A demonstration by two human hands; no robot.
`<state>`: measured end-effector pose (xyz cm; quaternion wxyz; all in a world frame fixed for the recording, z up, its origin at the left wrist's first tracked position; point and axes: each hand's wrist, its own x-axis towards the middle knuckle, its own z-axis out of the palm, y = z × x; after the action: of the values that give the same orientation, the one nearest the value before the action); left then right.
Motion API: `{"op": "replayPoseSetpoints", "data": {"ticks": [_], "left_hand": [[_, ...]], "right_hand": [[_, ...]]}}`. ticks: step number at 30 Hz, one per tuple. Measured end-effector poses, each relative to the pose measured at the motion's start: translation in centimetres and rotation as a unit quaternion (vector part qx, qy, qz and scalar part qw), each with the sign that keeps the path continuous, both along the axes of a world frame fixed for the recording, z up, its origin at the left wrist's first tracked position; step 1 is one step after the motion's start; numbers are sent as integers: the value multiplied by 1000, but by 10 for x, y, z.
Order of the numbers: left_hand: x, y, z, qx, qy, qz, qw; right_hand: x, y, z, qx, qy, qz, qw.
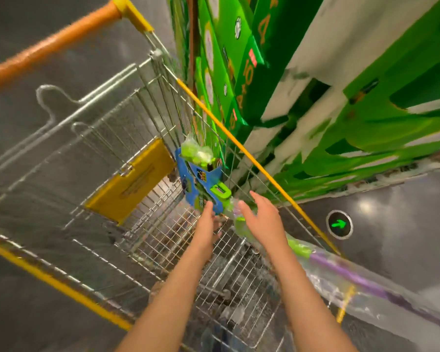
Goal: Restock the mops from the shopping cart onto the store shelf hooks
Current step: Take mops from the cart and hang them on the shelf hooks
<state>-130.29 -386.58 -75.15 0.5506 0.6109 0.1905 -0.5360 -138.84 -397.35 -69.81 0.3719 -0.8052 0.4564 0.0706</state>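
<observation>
While both arms reach up from the bottom edge into the basket, the frame is motion-blurred, so fine detail is soft.

Cart handle [54, 45]: orange bar with yellow end cap, running diagonally across the upper left.

Shopping cart [107, 138]: wire basket with yellow rim trim, filling the left and centre of the frame; view looks down into it.

Yellow flap [130, 181]: plastic panel on the folded child-seat wire, left of centre.

Mop [203, 184]: blue card packaging with a lime-green head part, standing in the far right corner of the basket at centre frame; a clear bag with green and white material sits at its top. Its plastic-wrapped handle, green then purple, slants down over the cart's right rim toward the lower right.

Left hand [208, 222]: at the lower edge of the blue packaging, fingertips touching it; fingers point up, fairly straight; blur hides whether any finger curls around the pack, so a grasp cannot be told.

Right hand [262, 214]: just right of the left hand, spread wide, fingers straight, holding nothing; it hovers over the wrapped green section of the handle, contact unclear.

Green boxes [239, 72]: stacked cartons with white and orange print, upper centre to upper right, beside the cart.

Floor marker [339, 224]: round dark disc with a lit green arrow, right of centre on the grey floor.
</observation>
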Motion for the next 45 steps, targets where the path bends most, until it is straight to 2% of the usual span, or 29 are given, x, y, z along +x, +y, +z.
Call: {"op": "replayPoseSetpoints", "data": {"ticks": [5,9,14,22,29,35,45], "left_hand": [[-2,-32,-52,-39,127,113,985],[-2,-49,-96,-53,187,173,966],[-3,-59,-121,-70,214,223,949],[1,-66,-126,-132,235,291,918],[-8,-52,-112,-124,232,276,925],[-5,-30,-87,-129,200,251,938],[7,22,-1,-141,64,179,971]], "right_hand": [[14,-27,-61,48,23,38,998],[28,-38,-96,84,32,42,995],[42,-45,-126,144,45,35,988],[46,-47,-138,122,34,58,990],[33,-37,-125,117,16,44,992],[30,-23,-89,119,0,36,992],[27,10,14,150,-71,31,986]]}}
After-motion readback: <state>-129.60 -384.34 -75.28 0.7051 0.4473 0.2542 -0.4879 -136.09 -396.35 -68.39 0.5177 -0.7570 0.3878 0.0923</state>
